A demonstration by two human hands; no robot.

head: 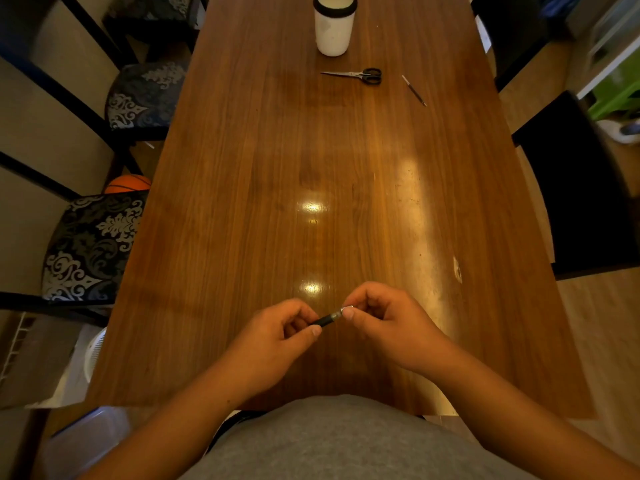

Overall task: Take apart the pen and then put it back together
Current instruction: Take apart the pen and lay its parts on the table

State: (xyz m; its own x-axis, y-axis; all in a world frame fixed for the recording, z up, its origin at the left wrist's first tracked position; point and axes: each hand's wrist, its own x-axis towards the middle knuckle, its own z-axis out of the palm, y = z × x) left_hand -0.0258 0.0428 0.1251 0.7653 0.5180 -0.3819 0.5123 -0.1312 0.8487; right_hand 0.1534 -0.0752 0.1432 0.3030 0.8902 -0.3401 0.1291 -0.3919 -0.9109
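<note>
A black pen (pixel 326 319) with a silver tip is held just above the near end of the wooden table (pixel 242 220). My left hand (pixel 277 336) grips the black barrel, most of which is hidden inside the fist. My right hand (pixel 384 320) pinches the silver tip end between thumb and fingers. A thin refill-like stick (pixel 414 90) lies far off on the table at the back right.
A white cylinder container with a black rim (pixel 334 24) stands at the far end of the table. Black-handled scissors (pixel 356 75) lie in front of it. Patterned chairs (pixel 93 247) line the left side, a dark chair (pixel 581 188) the right. A basketball (pixel 127 183) sits under the left chairs.
</note>
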